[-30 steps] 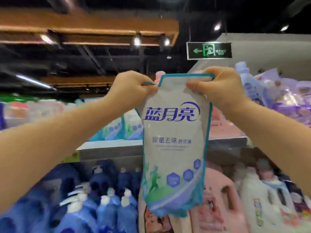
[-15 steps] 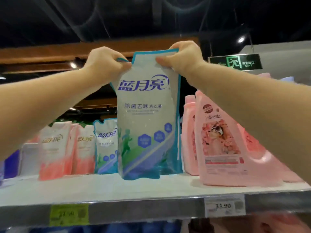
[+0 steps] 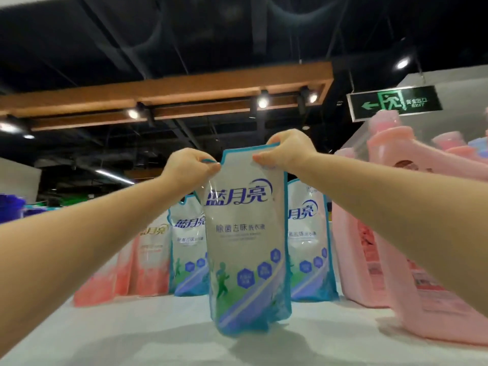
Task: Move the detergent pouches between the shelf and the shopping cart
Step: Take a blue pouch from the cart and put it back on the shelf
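A white and teal detergent pouch [image 3: 245, 241] with blue lettering stands upright on the white top shelf [image 3: 132, 336], its base touching the shelf surface. My left hand [image 3: 190, 170] pinches its top left corner. My right hand [image 3: 287, 151] pinches its top right corner. Behind it stand two more teal pouches, one to the left [image 3: 187, 247] and one to the right [image 3: 309, 247]. The shopping cart is out of view.
Pink and white pouches [image 3: 150, 257] stand further left on the shelf. Large pink detergent jugs [image 3: 396, 260] crowd the right side, close to my right forearm. A green exit sign [image 3: 394, 103] hangs above the jugs. Bare shelf lies in front of the held pouch.
The pouch was carried up from in front of the lower shelves to the top shelf and now stands further in, near the other teal pouches. Both hands kept their grip on its top corners.
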The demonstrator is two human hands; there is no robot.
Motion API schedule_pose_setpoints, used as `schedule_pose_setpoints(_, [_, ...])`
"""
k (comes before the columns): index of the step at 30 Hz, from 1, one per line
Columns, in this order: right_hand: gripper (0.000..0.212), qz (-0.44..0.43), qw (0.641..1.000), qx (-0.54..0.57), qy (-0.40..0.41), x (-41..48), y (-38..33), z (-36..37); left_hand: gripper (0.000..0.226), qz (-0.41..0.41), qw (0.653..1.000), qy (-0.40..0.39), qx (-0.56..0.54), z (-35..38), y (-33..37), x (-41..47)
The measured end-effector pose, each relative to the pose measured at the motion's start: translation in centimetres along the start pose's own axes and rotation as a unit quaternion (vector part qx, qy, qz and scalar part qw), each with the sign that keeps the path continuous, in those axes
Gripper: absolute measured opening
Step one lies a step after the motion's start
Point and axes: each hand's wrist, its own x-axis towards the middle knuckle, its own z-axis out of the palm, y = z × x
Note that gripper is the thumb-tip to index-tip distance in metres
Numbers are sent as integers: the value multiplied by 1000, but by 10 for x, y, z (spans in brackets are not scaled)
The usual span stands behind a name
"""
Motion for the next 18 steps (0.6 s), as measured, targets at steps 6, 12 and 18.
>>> schedule_pose_setpoints(6, [29, 36, 999, -3, 22, -2, 4, 32, 19, -20, 999, -14, -42, 8, -25, 1])
schedule_pose_setpoints(12, [86, 93, 994, -31, -40, -44, 7, 32, 92, -79, 987, -108, -87, 7, -45, -23])
schedule_pose_setpoints(18, [119, 149, 933, -202, -259, -125, 23, 32, 113, -175, 939, -278, -97, 4, -77, -87])
